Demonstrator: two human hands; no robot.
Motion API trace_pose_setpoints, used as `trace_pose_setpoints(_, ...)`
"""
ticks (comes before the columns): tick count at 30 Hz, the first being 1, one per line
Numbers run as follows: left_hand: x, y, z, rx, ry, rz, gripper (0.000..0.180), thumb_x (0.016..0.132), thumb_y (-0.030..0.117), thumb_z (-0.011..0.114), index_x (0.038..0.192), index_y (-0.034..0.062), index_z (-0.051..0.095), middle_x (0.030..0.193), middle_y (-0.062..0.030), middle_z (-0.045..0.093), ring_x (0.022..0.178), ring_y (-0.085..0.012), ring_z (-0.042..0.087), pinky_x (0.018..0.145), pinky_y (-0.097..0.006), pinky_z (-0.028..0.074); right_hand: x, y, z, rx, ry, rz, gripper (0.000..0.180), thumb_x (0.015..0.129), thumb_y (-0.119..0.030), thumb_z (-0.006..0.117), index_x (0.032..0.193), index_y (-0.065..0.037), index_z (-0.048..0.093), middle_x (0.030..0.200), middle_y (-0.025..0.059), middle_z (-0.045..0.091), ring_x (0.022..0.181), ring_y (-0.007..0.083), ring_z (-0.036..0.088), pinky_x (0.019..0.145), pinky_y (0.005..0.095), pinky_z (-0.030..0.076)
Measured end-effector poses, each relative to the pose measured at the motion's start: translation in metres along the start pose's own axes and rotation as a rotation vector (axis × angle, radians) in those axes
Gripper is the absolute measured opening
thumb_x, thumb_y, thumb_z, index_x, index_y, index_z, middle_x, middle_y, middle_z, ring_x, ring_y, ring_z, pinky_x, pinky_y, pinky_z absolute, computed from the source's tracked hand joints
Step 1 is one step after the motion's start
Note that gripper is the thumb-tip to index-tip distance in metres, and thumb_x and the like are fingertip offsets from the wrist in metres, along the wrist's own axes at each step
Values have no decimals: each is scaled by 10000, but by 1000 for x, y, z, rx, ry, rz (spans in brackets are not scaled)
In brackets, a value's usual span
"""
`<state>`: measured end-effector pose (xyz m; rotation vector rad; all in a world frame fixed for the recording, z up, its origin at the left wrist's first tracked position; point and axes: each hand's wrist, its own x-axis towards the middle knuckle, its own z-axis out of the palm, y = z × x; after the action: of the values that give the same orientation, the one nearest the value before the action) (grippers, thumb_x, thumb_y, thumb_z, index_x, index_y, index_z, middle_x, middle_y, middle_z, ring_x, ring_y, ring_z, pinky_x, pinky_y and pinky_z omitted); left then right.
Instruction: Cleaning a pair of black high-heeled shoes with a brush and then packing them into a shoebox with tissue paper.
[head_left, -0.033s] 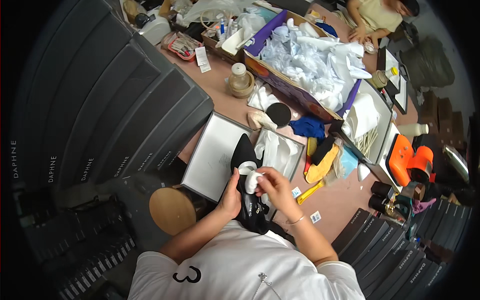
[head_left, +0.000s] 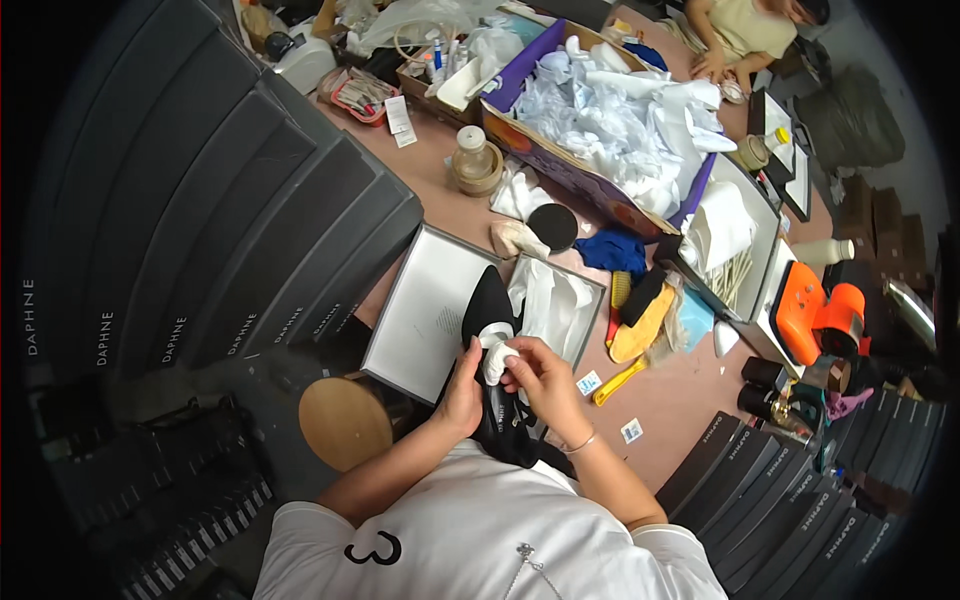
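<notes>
**Black shoe [head_left: 487, 300] cradled in one hand, white wad [head_left: 495, 364] pinched in the other**

Through the head camera I have the shoe between the two hands, just in front of the white shirt and over the shallow boxes at the near side of the desk [head_left: 690, 385]. The left hand [head_left: 461, 400] grasps its side, thumb laid toward the opening; I take that grip as a brace, leaving the inside in reach. The right hand [head_left: 540, 382] holds the wad between thumb and fingertips at the shoe's opening, a pinch that seems suited to something so small and soft. The toe points away from the wearer, which I'd judge turns the opening toward the fingers.

The upper looks matte, perhaps suede-like, tapering to a sharp point; the insole is dark and smoother. The wad is rounded and crumpled, paper or cloth, I can't tell which.

Beneath, the box half [head_left: 420, 315] at left is stiff and pale inside, while the tray beside it holds wrinkled white paper [head_left: 555, 305]. Farther back, a purple-rimmed carton [head_left: 522, 78] brims with crushed tissue [head_left: 620, 120], probably kept near for easy reaching. A limp yellow cloth [head_left: 640, 338] and a flat, round black pad [head_left: 553, 228] lie close by.
</notes>
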<state>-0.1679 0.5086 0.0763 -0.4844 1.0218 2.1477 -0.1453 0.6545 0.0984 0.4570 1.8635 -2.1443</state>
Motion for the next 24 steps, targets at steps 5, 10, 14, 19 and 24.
trace_pose_setpoints(5,-11,-5,7,166,36,122,527,901,205,582,1349,81,332,1215,-63,475,1111,-164,489,966,-318,402,-24,-12,11,-757,170,-402,311,810,-151,716,1068,-20,603,875,111,611,725,259,620,627,336,496)
trace_pose_setpoints(10,-26,6,28,216,-68,-9,581,847,94,556,1372,88,309,1234,-79,472,1138,-171,483,954,-319,429,-9,4,8,-874,448,-361,433,726,-237,788,1050,-32,586,840,121,580,723,319,596,620,365,480)
trace_pose_setpoints(14,-27,2,9,203,-156,-172,592,795,24,521,1353,62,327,1146,-121,538,945,-203,613,776,-341,553,-3,-17,-1,-780,422,-611,852,702,-206,822,1392,-37,352,1099,202,586,882,380,624,738,349,515)
trace_pose_setpoints(19,-31,14,5,267,-166,-304,456,768,27,475,1219,9,414,858,-146,609,699,-223,644,618,-336,571,2,-4,2,-628,260,-375,615,831,-169,682,1372,-17,432,1067,288,621,963,412,624,818,399,494)
trace_pose_setpoints(24,1,55,-43,416,-84,-292,391,793,107,517,1148,-54,544,899,-170,654,762,-229,666,673,-331,564,6,-12,6,-455,189,-250,533,859,-205,665,1319,-7,483,1033,287,628,895,381,647,775,397,510)
